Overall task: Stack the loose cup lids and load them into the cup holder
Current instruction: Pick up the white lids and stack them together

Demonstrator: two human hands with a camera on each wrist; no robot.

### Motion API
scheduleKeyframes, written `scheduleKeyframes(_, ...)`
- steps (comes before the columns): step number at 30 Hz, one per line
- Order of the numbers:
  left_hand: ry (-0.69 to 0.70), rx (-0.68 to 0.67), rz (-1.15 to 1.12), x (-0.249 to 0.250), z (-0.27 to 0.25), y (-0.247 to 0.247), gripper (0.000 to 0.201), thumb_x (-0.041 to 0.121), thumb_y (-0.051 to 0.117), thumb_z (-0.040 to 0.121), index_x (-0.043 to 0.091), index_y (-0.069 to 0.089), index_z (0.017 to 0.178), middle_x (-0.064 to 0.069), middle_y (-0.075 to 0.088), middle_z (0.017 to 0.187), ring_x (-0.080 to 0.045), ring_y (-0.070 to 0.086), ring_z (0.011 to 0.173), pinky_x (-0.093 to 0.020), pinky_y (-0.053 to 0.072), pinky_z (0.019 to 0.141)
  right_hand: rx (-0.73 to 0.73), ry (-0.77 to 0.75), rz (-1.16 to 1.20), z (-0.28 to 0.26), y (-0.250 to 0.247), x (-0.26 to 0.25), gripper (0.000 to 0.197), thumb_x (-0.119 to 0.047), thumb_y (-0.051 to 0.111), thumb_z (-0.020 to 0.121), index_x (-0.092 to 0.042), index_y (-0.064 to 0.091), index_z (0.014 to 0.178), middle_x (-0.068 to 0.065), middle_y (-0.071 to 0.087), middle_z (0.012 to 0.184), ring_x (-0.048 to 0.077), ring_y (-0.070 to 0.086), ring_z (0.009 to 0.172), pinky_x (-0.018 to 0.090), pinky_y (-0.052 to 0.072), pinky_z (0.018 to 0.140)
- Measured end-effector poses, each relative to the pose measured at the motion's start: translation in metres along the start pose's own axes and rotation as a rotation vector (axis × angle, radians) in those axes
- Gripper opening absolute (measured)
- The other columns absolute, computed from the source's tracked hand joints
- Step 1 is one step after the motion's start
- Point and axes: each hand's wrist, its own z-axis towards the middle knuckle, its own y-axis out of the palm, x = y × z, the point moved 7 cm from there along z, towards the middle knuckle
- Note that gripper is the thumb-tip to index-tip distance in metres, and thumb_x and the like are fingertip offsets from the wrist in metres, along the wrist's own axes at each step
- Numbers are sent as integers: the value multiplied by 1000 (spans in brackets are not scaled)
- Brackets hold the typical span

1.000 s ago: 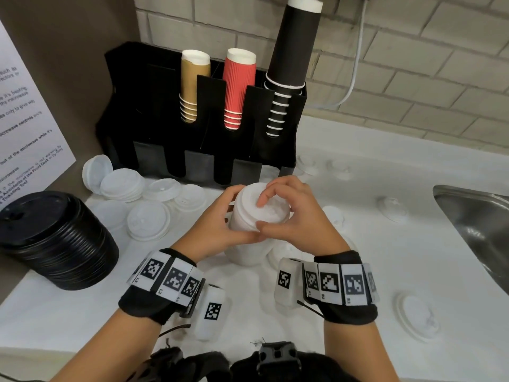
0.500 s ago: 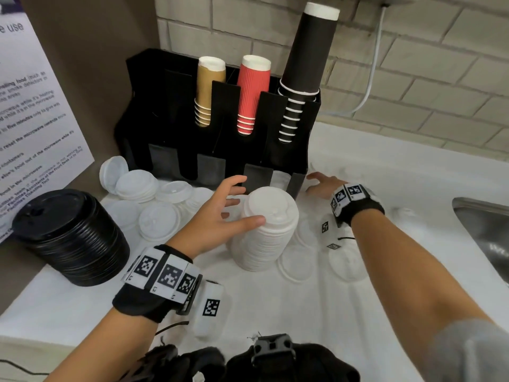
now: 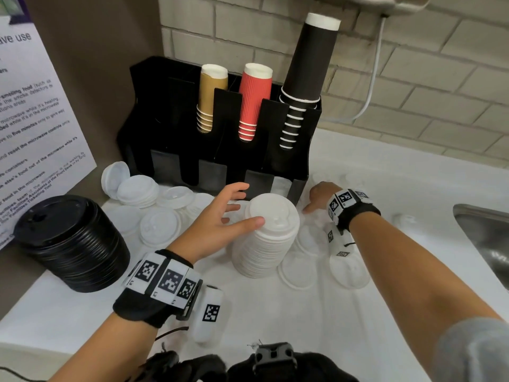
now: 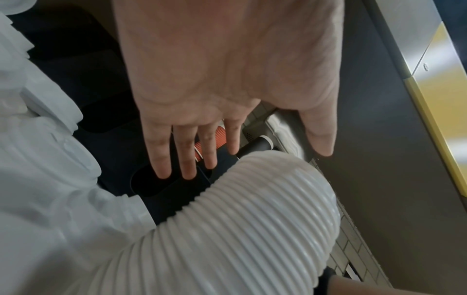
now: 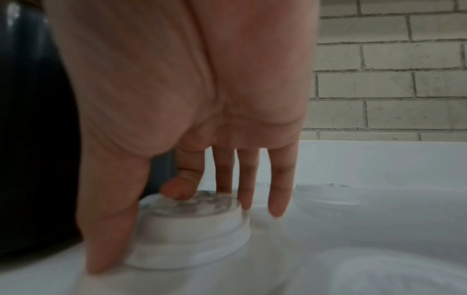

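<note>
Steadying the lid stack (image 3: 268, 238), open left hand (image 3: 220, 221); right hand (image 5: 192, 139) grips a loose lid (image 5: 192, 229).

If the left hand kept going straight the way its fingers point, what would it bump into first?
Probably the black cup holder. The left hand is open, thumb against the tall stack of white lids, fingers aimed at the holder's front. A few loose lids lie lower; depth is unclear.

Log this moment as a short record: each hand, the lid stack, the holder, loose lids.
left hand: open, thumb touching the top of the white lid stack
right hand: fingers around a loose lid on the counter, grip closing
cup holder: black, three cup columns, no stacked lids loaded
loose lids: scattered on counter both sides of stack
black lid stack: far left, untouched
</note>
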Motion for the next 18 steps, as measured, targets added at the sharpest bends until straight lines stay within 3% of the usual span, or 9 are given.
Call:
scheduleKeyframes(3, 1, 2, -15, 1, -1, 0, 77, 60, 66, 64, 45, 37, 134, 19, 45, 136, 0, 45, 123, -35, 40, 107, 19, -36, 68, 0, 2, 3, 63, -36, 79, 73, -13, 50, 124, 10, 55, 124, 29, 54, 110, 28, 40, 79)
scheduleKeyframes(6, 3, 4, -26, 3, -3, -1, 78, 63, 61, 65, 43, 37, 136, 18, 45, 137, -2, 45, 125, -28, 41, 101, 54, -31, 175, -3, -1, 13, 77, -27, 83, 66, -22, 39, 129, 10, 49, 123, 29, 53, 99, 32, 43, 75)
scheduleKeyframes(9, 4, 12, -62, 5, -6, -3, 81, 68, 54, 64, 40, 38, 139, 17, 45, 138, 0, 45, 124, -19, 40, 89, 137, -29, 225, -11, -10, 26, 85, -26, 82, 67, -23, 35, 138, 9, 39, 133, 31, 44, 120, 37, 42, 88)
scheduleKeyframes(13, 0, 25, -123, 6, -7, -5, 64, 66, 50, 85, 36, 38, 140, 12, 46, 139, -4, 46, 126, -30, 37, 106, 353, -134, 359, -40, -24, 32, 84, -19, 84, 64, -19, 42, 136, 13, 35, 134, 32, 35, 126, 35, 33, 97)
scheduleKeyframes(15, 5, 13, -100, 6, -6, -4, 68, 59, 54, 78, 37, 37, 140, 14, 46, 139, -2, 45, 125, -30, 38, 105, 453, -159, 444, -59, -33, 35, 81, -17, 83, 65, -18, 43, 136, 14, 36, 133, 33, 36, 126, 37, 33, 100)
scheduleKeyframes(18, 33, -32, -4, 6, -6, 1, 85, 53, 78, 69, 41, 34, 141, 17, 44, 139, -2, 44, 127, -28, 37, 103, 547, -237, 714, -89, -46, 34, 71, -14, 80, 71, -21, 44, 132, 6, 44, 127, 25, 45, 115, 35, 44, 96)
